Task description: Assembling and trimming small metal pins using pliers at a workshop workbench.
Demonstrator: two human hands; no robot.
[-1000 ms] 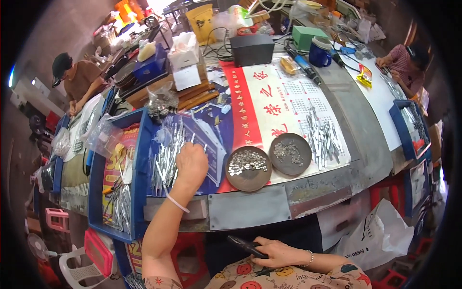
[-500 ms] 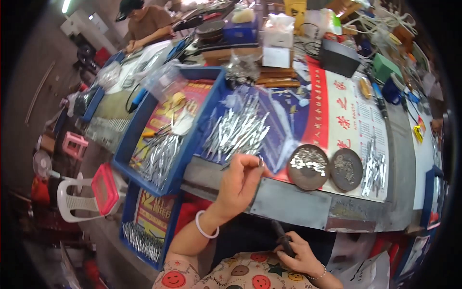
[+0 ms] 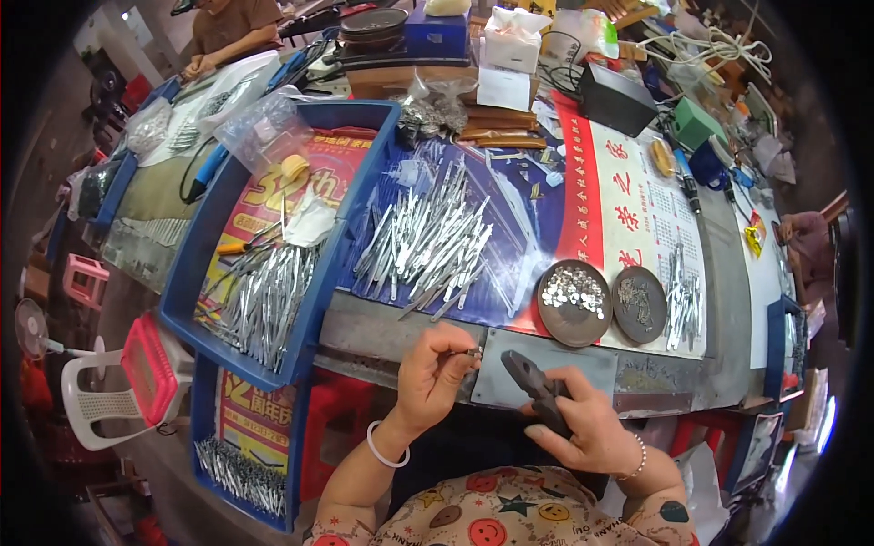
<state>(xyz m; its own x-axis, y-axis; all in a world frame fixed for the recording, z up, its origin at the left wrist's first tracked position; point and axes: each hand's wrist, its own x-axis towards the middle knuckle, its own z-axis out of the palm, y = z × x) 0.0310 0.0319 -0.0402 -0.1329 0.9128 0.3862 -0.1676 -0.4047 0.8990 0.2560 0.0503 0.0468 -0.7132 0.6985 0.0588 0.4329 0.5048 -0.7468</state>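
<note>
My left hand pinches a small shiny metal piece between thumb and fingertips, over the front edge of the bench. Its exact shape is too small to make out. In my right hand is a pair of dark pliers, jaws pointing up and left toward that piece but apart from it. Beneath the pliers lies a grey metal plate. Beyond my hands is a heap of slim silver metal strips. Right of it stand a round dish of shiny discs and a dish of small dark parts.
A blue tray with strips and tools stands at left, a lower blue tray below it. More strips lie at right. A black box and tissue pack stand behind. A co-worker sits far left.
My right hand has risen from my lap to the bench edge with the pliers. My left hand has come slightly lower, still pinching. The whole view has shifted.
</note>
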